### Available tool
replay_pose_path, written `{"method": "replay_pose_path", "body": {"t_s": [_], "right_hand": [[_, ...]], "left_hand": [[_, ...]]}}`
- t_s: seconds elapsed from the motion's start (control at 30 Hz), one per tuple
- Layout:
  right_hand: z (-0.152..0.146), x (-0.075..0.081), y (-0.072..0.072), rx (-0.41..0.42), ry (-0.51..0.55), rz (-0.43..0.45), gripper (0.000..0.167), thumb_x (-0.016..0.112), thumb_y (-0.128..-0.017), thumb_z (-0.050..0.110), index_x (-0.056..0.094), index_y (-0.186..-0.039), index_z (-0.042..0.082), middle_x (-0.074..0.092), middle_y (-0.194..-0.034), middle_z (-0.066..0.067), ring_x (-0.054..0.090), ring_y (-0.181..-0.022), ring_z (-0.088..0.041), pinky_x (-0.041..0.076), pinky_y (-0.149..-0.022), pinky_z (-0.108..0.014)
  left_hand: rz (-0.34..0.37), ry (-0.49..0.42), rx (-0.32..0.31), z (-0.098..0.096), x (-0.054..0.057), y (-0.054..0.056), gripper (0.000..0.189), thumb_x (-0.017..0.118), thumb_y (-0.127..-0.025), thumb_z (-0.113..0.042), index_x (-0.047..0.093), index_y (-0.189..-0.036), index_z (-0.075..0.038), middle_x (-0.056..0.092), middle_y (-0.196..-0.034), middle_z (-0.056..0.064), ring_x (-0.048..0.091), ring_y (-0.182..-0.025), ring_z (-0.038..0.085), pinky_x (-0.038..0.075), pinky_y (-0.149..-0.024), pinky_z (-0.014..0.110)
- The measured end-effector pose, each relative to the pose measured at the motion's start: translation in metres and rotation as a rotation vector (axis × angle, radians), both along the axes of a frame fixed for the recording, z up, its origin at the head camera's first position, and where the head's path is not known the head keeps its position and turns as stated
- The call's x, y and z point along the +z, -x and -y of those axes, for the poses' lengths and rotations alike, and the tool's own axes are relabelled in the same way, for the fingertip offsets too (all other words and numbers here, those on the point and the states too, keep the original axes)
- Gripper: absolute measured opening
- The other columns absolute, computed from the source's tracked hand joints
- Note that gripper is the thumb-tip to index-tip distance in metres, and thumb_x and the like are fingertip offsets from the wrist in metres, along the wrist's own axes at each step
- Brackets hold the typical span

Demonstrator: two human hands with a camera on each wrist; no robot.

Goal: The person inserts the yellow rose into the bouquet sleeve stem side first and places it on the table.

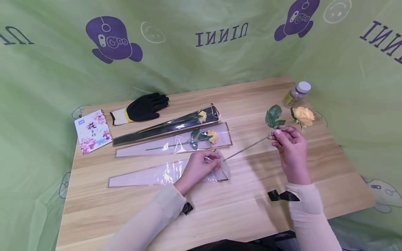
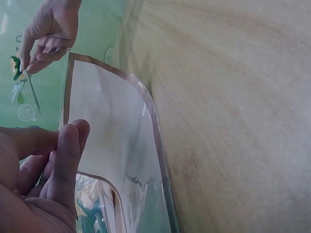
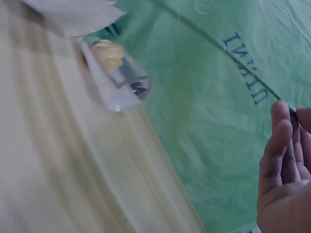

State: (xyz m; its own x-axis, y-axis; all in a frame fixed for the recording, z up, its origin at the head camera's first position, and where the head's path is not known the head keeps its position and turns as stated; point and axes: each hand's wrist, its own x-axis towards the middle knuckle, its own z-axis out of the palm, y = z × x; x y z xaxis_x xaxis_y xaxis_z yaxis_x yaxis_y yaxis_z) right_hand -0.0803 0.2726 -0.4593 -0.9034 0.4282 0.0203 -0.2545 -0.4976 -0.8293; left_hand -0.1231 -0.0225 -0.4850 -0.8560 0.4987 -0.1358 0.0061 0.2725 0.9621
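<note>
My right hand (image 1: 292, 151) pinches the green stem of an artificial rose (image 1: 303, 116) between thumb and fingers, just below its leaves (image 1: 274, 115). The peach-yellow bloom points up to the right, while the stem's bare end slants down to the mouth of the nearest flower sleeve (image 1: 138, 177). That sleeve is pale lilac with a clear front and a brown border. At its wide end my left hand (image 1: 201, 168) pinches the film edge, and the left wrist view shows the sleeve's wide mouth (image 2: 114, 109) beside the fingertips. In the right wrist view the thin stem (image 3: 233, 56) runs away from the fingers.
Behind lie a lilac sleeve (image 1: 125, 152) and a black sleeve (image 1: 141, 135), each with a yellow rose inside. A black work glove (image 1: 142, 107) and a floral card (image 1: 93, 131) lie at back left. A white-capped jar (image 1: 295, 96) stands at back right.
</note>
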Motion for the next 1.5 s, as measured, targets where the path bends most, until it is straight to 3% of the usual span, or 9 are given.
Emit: {"method": "replay_pose_path", "body": {"t_s": [0.1, 0.23, 0.5, 0.73, 0.93, 1.23, 1.4, 1.5], "right_hand": [[0.007, -0.004, -0.006, -0.083, -0.098, 0.024, 0.020, 0.072, -0.089, -0.010, 0.059, -0.104, -0.008, 0.070, -0.090, -0.019, 0.072, -0.073, -0.028, 0.060, -0.059, -0.025], [0.016, -0.009, -0.015, -0.123, -0.166, 0.049, 0.019, 0.073, -0.089, -0.010, 0.060, -0.103, -0.010, 0.069, -0.090, -0.020, 0.072, -0.072, -0.029, 0.061, -0.059, -0.026], [0.027, -0.018, -0.020, -0.109, -0.160, 0.090, 0.018, 0.072, -0.090, -0.008, 0.059, -0.103, -0.008, 0.071, -0.090, -0.018, 0.073, -0.073, -0.026, 0.060, -0.060, -0.027], [0.032, -0.024, -0.023, -0.067, -0.228, 0.184, 0.013, 0.072, -0.093, -0.002, 0.065, -0.103, -0.008, 0.072, -0.089, -0.010, 0.071, -0.075, -0.020, 0.058, -0.064, -0.024], [0.031, -0.025, -0.025, -0.103, -0.237, 0.154, 0.010, 0.070, -0.094, -0.002, 0.067, -0.099, -0.010, 0.072, -0.085, -0.012, 0.068, -0.069, -0.018, 0.058, -0.064, -0.025], [0.039, -0.032, -0.027, -0.024, -0.277, 0.190, 0.016, 0.075, -0.089, -0.005, 0.065, -0.099, -0.012, 0.071, -0.086, -0.011, 0.066, -0.069, -0.020, 0.055, -0.064, -0.024], [0.042, -0.035, -0.027, 0.007, -0.219, 0.105, 0.018, 0.072, -0.091, -0.005, 0.066, -0.106, -0.015, 0.074, -0.087, -0.010, 0.068, -0.068, -0.018, 0.054, -0.060, -0.022], [0.042, -0.037, -0.028, 0.047, -0.186, 0.028, 0.020, 0.066, -0.099, 0.008, 0.070, -0.110, -0.009, 0.075, -0.087, -0.013, 0.068, -0.067, -0.017, 0.054, -0.058, -0.021]], "left_hand": [[0.002, 0.029, -0.001, -0.001, 0.000, -0.001, 0.014, 0.073, -0.093, -0.008, 0.076, -0.105, -0.002, 0.075, -0.083, 0.000, 0.073, -0.076, 0.018, 0.060, -0.064, 0.025], [-0.011, 0.042, -0.011, -0.002, 0.001, 0.000, 0.014, 0.072, -0.093, -0.008, 0.076, -0.105, -0.001, 0.075, -0.083, -0.001, 0.073, -0.075, 0.014, 0.059, -0.064, 0.025], [-0.034, 0.038, -0.020, -0.004, 0.003, 0.000, 0.015, 0.072, -0.094, -0.008, 0.076, -0.105, 0.000, 0.075, -0.082, -0.001, 0.073, -0.075, 0.018, 0.058, -0.063, 0.023], [-0.027, 0.013, -0.042, -0.007, 0.003, -0.001, 0.014, 0.071, -0.094, -0.007, 0.076, -0.104, 0.001, 0.075, -0.086, 0.001, 0.074, -0.078, 0.023, 0.059, -0.066, 0.023], [-0.046, 0.016, -0.050, -0.008, 0.002, -0.001, 0.013, 0.072, -0.094, -0.007, 0.076, -0.103, 0.001, 0.075, -0.086, 0.001, 0.073, -0.076, 0.017, 0.059, -0.066, 0.024], [-0.039, 0.021, -0.053, -0.010, 0.004, -0.003, 0.013, 0.072, -0.095, -0.010, 0.077, -0.103, -0.002, 0.075, -0.089, -0.001, 0.073, -0.076, 0.014, 0.058, -0.065, 0.023], [-0.050, 0.005, -0.052, -0.010, 0.004, -0.002, 0.013, 0.072, -0.094, -0.008, 0.076, -0.104, 0.000, 0.075, -0.090, 0.001, 0.072, -0.076, 0.013, 0.059, -0.066, 0.024], [-0.051, 0.013, -0.048, -0.009, 0.004, -0.002, 0.013, 0.072, -0.094, -0.008, 0.076, -0.104, -0.001, 0.075, -0.089, 0.000, 0.072, -0.076, 0.013, 0.058, -0.066, 0.023]]}}
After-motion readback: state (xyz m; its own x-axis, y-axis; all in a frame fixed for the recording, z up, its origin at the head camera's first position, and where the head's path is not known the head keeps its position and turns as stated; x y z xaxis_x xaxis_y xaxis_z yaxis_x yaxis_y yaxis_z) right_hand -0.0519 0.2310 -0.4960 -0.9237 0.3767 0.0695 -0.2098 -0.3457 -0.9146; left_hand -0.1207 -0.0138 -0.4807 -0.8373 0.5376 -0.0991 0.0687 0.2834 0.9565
